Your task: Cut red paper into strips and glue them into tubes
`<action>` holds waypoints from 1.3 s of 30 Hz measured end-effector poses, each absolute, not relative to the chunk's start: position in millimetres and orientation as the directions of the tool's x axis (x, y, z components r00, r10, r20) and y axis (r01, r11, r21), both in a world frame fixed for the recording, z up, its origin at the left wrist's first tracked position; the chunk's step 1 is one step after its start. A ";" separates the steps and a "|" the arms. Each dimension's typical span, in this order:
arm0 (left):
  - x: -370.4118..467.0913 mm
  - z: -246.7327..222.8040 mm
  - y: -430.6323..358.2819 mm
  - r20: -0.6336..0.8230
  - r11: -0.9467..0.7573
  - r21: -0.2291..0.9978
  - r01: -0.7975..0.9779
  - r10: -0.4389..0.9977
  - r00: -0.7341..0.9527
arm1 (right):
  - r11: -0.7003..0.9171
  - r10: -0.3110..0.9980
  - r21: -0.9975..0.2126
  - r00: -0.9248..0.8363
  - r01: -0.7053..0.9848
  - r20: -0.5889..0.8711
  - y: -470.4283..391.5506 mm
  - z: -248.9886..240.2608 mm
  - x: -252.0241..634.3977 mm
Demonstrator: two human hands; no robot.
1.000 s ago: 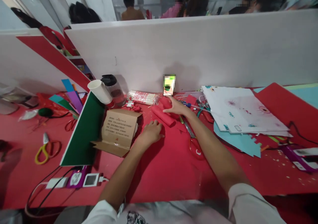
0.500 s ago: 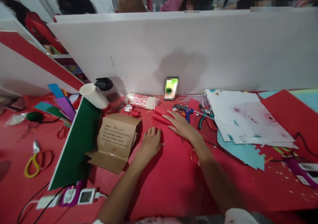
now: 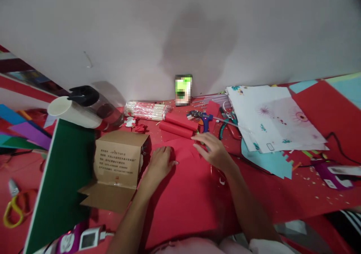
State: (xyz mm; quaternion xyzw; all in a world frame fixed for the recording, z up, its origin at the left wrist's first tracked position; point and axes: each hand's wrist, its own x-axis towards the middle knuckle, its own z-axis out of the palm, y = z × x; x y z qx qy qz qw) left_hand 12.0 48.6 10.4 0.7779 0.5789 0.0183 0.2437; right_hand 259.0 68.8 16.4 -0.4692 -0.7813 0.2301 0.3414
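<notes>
My left hand (image 3: 161, 164) rests on a red paper sheet (image 3: 191, 194), its fingers loosely bent and the thumb stretched out to the right. To its right my right hand (image 3: 211, 149) hovers or rests over the same sheet; thumb and fingers are apart with nothing visible between them. Its fingertips are close to the right end of a red paper roll (image 3: 177, 130); whether they touch is unclear. A blue hot glue gun (image 3: 207, 121) lies just behind my right hand. Left of my left hand stands an open brown cardboard box (image 3: 117, 164).
A phone (image 3: 183, 90) leans on the white partition, beside wrapped sticks (image 3: 145, 110). Left are a green board (image 3: 63, 179), paper cup (image 3: 75, 113), bottle (image 3: 97, 105) and scissors (image 3: 15, 205). Right lie pliers (image 3: 232, 128), patterned white sheets (image 3: 276, 118) and light blue paper (image 3: 265, 162).
My right hand has drawn back from the red paper roll, on which it lay before. The left hand stays on the sheet, its fingers more bent. The view has tipped down and shifted right.
</notes>
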 end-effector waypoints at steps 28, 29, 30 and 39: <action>18.8 4.3 59.4 -0.323 0.323 0.946 0.037 0.920 0.220 | -0.049 0.928 -0.966 0.370 0.253 0.050 62.4 2.6 274.0; 20.5 2.8 59.9 -0.318 0.326 0.945 -0.011 0.930 0.185 | -0.031 0.904 -0.967 0.419 0.253 0.080 63.4 2.4 276.8; 22.0 0.9 60.4 -0.312 0.322 0.945 -0.053 0.939 0.144 | -0.016 0.889 -0.968 0.447 0.250 0.100 64.2 2.1 280.2; 26.4 -4.3 61.0 -0.150 0.133 0.982 -0.132 0.980 -0.132 | -0.131 0.991 -0.991 0.000 -0.035 -0.131 62.8 -5.7 302.2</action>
